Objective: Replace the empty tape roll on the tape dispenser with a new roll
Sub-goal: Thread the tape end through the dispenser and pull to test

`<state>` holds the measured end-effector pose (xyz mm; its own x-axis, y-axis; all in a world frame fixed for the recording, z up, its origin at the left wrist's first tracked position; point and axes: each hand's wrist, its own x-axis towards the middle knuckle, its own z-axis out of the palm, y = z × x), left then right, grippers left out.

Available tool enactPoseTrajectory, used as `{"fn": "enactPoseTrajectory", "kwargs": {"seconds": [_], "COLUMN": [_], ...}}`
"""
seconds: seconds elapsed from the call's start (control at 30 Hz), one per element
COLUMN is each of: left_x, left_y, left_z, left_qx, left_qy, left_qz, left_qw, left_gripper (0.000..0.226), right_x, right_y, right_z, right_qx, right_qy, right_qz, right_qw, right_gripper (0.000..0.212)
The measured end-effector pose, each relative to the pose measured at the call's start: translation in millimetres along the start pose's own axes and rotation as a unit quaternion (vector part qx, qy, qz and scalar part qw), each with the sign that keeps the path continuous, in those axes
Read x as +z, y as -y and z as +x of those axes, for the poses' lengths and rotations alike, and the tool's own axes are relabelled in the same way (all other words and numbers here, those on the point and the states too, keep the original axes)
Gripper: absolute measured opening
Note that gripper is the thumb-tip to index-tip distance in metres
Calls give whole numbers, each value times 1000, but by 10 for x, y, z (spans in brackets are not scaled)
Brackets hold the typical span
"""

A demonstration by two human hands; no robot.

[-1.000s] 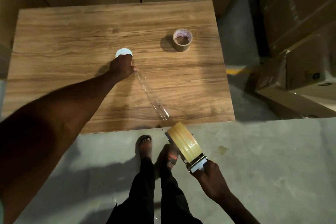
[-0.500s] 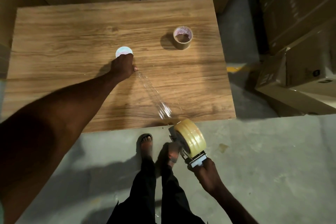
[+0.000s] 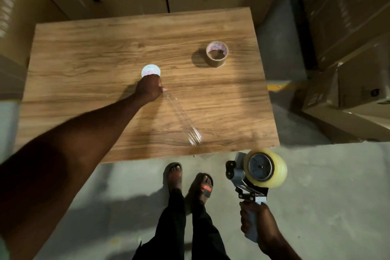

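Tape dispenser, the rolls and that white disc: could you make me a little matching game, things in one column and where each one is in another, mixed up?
Things:
1. tape dispenser
2. empty tape roll
3. white disc
4. clear tape strip

Places:
A. stands alone on the far right part of the table
B. held by its handle in the right hand, off the table's near edge
C. lies on the table just beyond the left hand
D. stretched over the table from the left hand's fingers toward the near edge

Pairs: 1-B, 2-A, 3-C, 4-D
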<state>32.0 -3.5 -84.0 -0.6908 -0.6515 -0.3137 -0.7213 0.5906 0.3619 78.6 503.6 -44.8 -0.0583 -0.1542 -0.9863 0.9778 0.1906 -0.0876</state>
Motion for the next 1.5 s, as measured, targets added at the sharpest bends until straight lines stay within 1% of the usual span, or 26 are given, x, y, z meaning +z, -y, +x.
{"fn": "enactPoseTrajectory", "kwargs": {"seconds": [0.1,0.17,0.23,0.27,0.37,0.43,0.5,0.6,0.63,0.67,0.7,0.77,0.8,0.83,0.87,0.9,0.97,1.0,1.07,1.13,1.2,1.23,1.33,1.43,1.47,1.5], "left_x": [29,51,79,74,72,90,84,1,-42,-105,-183,-316,-384,-450,-506,-560,-634,-645,-681,-696,-719,-709,-678,-577,-569,-589], "left_y": [13,46,97,116,141,166,160,28,-35,-95,-143,-154,-115,-63,-6,40,160,215,303,410,519,573,712,830,833,819], "left_z": [-114,-237,-368,-447,-763,-999,-1244,-1508,-1573,-1616,-1645,-1668,-1645,-1611,-1563,-1526,-1411,-1341,-1194,-1037,-915,-868,-757,-623,-594,-572], "left_qx": [-3,1,11,22,38,43,28,-26,-59,-99,-140,-203,-214,-209,-196,-181,-153,-142,-135,-137,-146,-150,-171,-176,-169,-160], "left_qy": [-22,-41,-46,-43,-41,-41,-46,-28,-11,14,44,103,123,136,141,139,129,124,116,110,108,106,102,102,104,107], "left_qz": [-42,-52,-54,-57,-76,-113,-149,-242,-295,-371,-457,-604,-643,-661,-664,-659,-644,-642,-650,-651,-638,-627,-583,-525,-505,-475], "left_qw": [999,998,997,997,996,992,987,969,954,923,877,764,725,708,707,717,739,743,739,738,748,757,788,827,840,859], "left_gripper": [22,17,18,20,20,17,11,20,24,31,40,57,62,63,60,54,40,37,31,24,27,29,32,47,46,43], "right_x": [245,425,607,716,1053,1276,1485,1766,1855,1954,2053,2230,2316,2399,2480,2545,2720,2813,3001,3177,3306,3347,3458,3489,3492,3483], "right_y": [196,300,370,408,515,561,597,647,662,678,699,748,772,799,831,863,940,972,1024,1061,1083,1090,1075,1042,1031,1020], "right_z": [-122,-171,-177,-204,-292,-349,-408,-442,-436,-434,-435,-412,-392,-366,-326,-292,-195,-156,-109,-38,58,107,224,299,330,393], "right_qx": [-16,-22,-36,-57,-112,-111,-104,-88,-76,-66,-63,-70,-75,-77,-72,-66,-60,-64,-80,-93,-110,-124,-188,-221,-226,-231], "right_qy": [42,52,59,63,93,114,122,151,164,175,184,217,233,241,246,248,254,253,238,194,138,123,119,108,110,117], "right_qz": [-11,-32,-61,-77,-115,-146,-160,-191,-202,-208,-212,-210,-209,-210,-212,-216,-225,-231,-251,-278,-313,-329,-365,-385,-390,-396], "right_qw": [999,998,996,993,983,976,974,966,963,960,958,951,947,944,943,942,939,937,935,936,933,928,904,890,886,881], "right_gripper": [25,29,37,37,33,26,24,17,16,15,14,13,14,17,21,23,19,16,16,15,14,14,14,6,8,15]}}
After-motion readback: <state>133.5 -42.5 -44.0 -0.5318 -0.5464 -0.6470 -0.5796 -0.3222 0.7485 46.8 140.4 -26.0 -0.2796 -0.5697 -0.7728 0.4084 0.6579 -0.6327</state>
